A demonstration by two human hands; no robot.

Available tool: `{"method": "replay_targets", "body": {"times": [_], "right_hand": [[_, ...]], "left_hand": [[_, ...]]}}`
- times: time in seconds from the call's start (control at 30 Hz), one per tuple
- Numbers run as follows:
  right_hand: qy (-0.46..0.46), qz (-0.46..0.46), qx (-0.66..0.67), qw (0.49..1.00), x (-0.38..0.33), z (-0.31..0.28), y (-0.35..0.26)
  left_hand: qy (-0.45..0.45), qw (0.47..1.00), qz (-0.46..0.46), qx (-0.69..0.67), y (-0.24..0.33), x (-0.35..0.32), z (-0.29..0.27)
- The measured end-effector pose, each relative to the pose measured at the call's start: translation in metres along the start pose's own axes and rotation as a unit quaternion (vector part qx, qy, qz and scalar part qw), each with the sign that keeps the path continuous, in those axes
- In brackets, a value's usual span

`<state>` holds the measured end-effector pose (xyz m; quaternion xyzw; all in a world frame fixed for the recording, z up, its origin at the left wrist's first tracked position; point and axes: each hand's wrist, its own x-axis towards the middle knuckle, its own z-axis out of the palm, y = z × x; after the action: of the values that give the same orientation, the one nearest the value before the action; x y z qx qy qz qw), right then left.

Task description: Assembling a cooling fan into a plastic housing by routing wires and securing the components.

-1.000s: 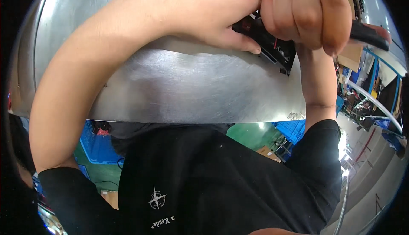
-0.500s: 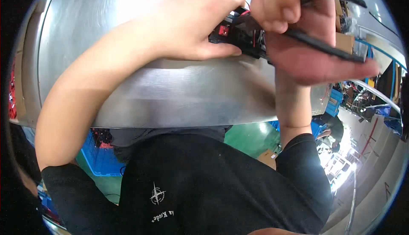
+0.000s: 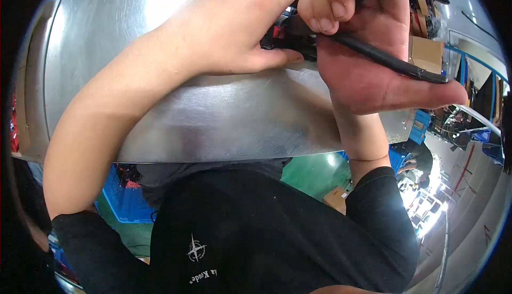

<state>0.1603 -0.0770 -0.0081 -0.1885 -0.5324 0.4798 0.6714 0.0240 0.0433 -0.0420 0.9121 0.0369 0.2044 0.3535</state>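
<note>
My left hand (image 3: 253,24) rests over a dark assembly with a red part (image 3: 277,32) on the metal table, its thumb along the near side and its fingers curled round the far side. In my right hand (image 3: 368,75), palm turned up, is a plier-type tool with two black handles (image 3: 386,59). The handles are spread apart, with fingers hooked over them and the thumb stretched out to the right. The tool's head is hidden behind the fingers, close to the assembly, so I cannot tell whether its jaws touch it.
The metal table (image 3: 213,123) has its near edge against my body. Below left stands a blue crate (image 3: 130,203) with dark and red pieces. A cardboard box (image 3: 335,198) lies on the green floor. More boxes (image 3: 426,54) are beyond the table's right side, and another person (image 3: 418,158) is further off.
My right hand has shifted a little left and nearer to me with the tool, and is less blurred. The left hand has stayed nearly in place on the assembly.
</note>
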Motion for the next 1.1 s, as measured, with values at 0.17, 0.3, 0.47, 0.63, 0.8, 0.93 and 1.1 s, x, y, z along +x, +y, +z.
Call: {"method": "replay_targets", "body": {"times": [0.17,0.3,0.47,0.63,0.8,0.93,1.1], "right_hand": [[0.064,0.015,-0.069,0.995,-0.001,0.006,0.0],[-0.118,-0.014,-0.239,0.964,-0.008,-0.03,-0.008],[0.015,-0.016,-0.216,0.976,-0.013,0.0,0.001],[0.086,-0.061,-0.14,0.985,-0.006,0.002,-0.015],[0.264,-0.017,-0.067,0.962,-0.021,0.015,0.0],[0.299,0.073,-0.217,0.926,-0.014,0.032,0.0],[0.173,-0.003,-0.184,0.967,-0.008,0.0,-0.003]], "left_hand": [[0.017,0.998,0.001,0.068,0.003,-0.005,0.002],[0.052,0.989,0.011,0.141,0.005,-0.004,0.006],[0.073,0.986,-0.012,0.146,0.007,-0.008,0.011],[0.062,0.989,-0.037,0.132,0.025,0.0,0.011],[0.066,0.99,0.005,0.128,0.012,-0.002,0.03],[0.085,0.989,0.012,0.118,0.008,-0.002,0.024],[0.026,0.99,-0.053,0.129,0.005,0.008,0.023]]}}
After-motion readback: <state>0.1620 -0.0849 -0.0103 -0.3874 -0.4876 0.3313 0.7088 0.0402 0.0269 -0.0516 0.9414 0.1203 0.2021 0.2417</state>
